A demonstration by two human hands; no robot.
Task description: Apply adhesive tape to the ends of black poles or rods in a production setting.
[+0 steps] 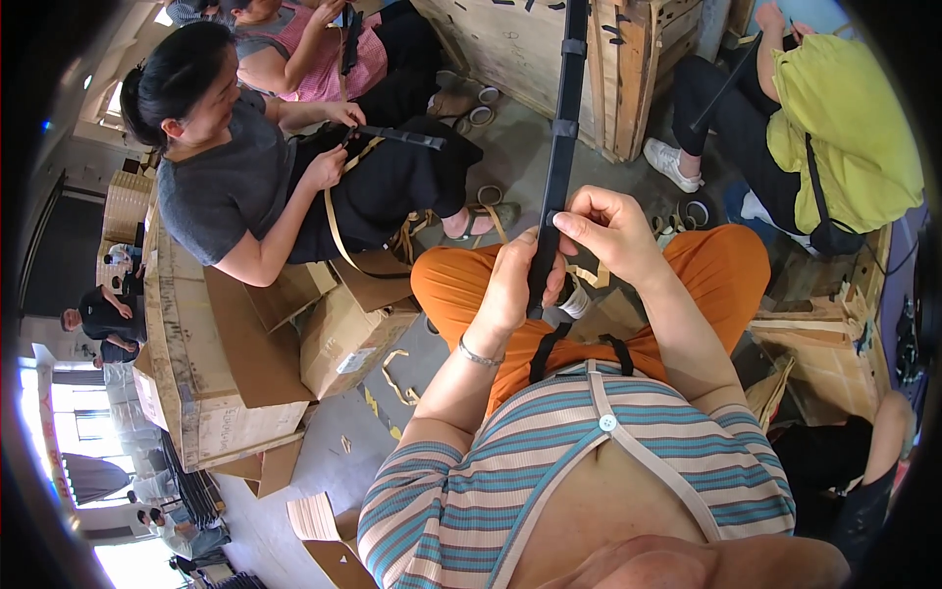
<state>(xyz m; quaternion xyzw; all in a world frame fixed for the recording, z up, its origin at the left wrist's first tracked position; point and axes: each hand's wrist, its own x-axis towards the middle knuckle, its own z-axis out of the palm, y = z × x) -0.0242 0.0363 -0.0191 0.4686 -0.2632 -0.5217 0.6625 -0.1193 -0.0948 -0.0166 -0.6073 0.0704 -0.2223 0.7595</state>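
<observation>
White label (354, 360) on cardboard box (329, 339), what seems lettering (263, 420) on wooden crate (211, 407), none legible

The strip (562, 167) lies in the hands (508, 280), a crate (510, 74) ahead, a box (348, 344) left, a seated person (834, 147) ahead-right.

We look from wearer's head, through left fisheye camera of side-by-side pair. We face down, upright, unmirrored: striped top (549, 442) very near at lower edge, left hand (510, 275) and right hand (616, 234) near mid-frame, wooden crate (520, 59) and seated co-worker in grey (221, 187) farther off. Wide field; straight edges bend toward rim.
</observation>
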